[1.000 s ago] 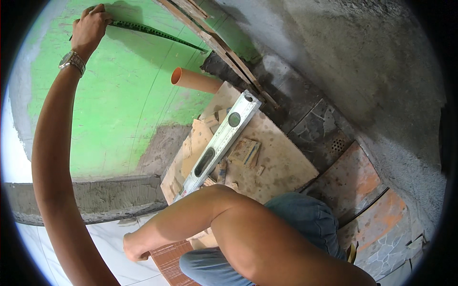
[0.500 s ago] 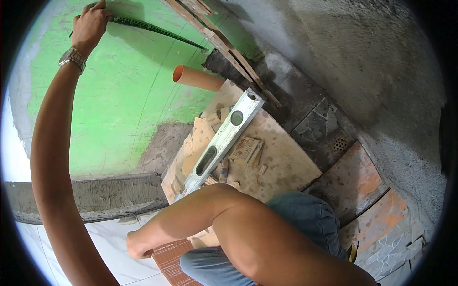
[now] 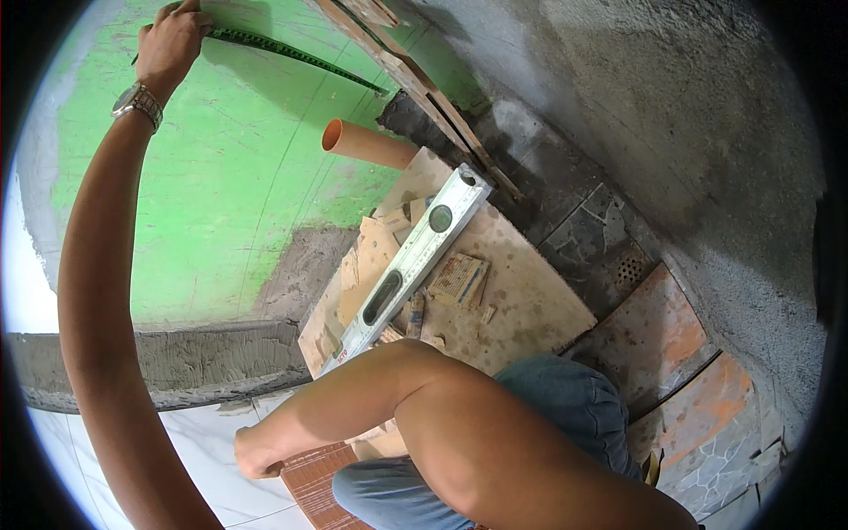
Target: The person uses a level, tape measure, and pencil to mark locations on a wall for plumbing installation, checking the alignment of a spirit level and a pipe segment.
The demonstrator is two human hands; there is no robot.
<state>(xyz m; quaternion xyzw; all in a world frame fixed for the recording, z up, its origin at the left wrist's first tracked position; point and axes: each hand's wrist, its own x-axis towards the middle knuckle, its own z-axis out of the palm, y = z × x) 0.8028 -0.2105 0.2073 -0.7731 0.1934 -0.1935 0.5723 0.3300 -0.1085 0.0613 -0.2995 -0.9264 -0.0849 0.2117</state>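
My left hand [image 3: 172, 49], with a watch on its wrist, grips one end of a green-and-black tape measure [image 3: 274, 53] stretched across the green wall [image 3: 194, 212] toward the corner. My right hand [image 3: 258, 449] is low at centre left, fingers curled down and mostly hidden, at the edge of a brown patterned board or tile [image 3: 314, 486] beside the white marbled tile [image 3: 203, 450]. A silver spirit level [image 3: 415, 256] lies diagonally on a stained beige board [image 3: 521, 291] with broken cardboard-like pieces [image 3: 455, 278], just beyond my right forearm.
An orange pipe [image 3: 371, 146] lies against the green wall. Wooden slats [image 3: 442, 119] lean in the corner. A rough concrete wall [image 3: 671, 106] rises at the right, above grey floor tiles with a drain [image 3: 629, 269] and orange mottled tiles [image 3: 654, 327]. My denim-covered knees [image 3: 556, 397] are below.
Since a second ago my right hand has shifted slightly right and up. My left hand stays on the tape, and the view has barely moved.
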